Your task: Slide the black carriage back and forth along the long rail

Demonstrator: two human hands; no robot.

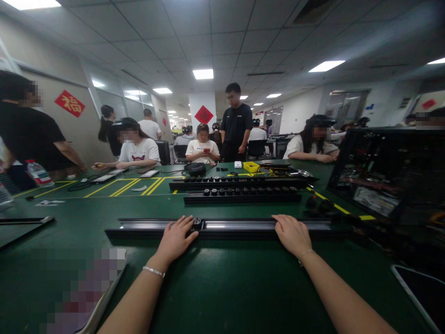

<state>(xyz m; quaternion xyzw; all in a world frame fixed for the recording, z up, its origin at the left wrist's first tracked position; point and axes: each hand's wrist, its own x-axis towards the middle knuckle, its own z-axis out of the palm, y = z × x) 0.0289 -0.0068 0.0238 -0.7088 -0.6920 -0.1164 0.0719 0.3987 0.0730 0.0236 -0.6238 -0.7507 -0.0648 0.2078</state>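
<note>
A long black channel-shaped rail (239, 225) lies across the green table in front of me. One small round black part (197, 224) sits in its groove, left of the middle. My left hand (176, 237) grips the rail just beside that part, fingers over the far edge and thumb along the near side. Farther right, my right hand (292, 234) is curled over the rail, its fingertips on the far edge and its thumb hidden. Beyond them lies a second black rail (243, 198) with a row of several round black parts, and behind it a similar rail (222, 184).
Loose black parts (321, 206) lie right of the rails, near an open computer case (368, 171). A phone-like device (420, 292) is at the lower right, a dark frame (24, 229) at left. A yellow tray (251, 166) stands farther back. Several people sit or stand around.
</note>
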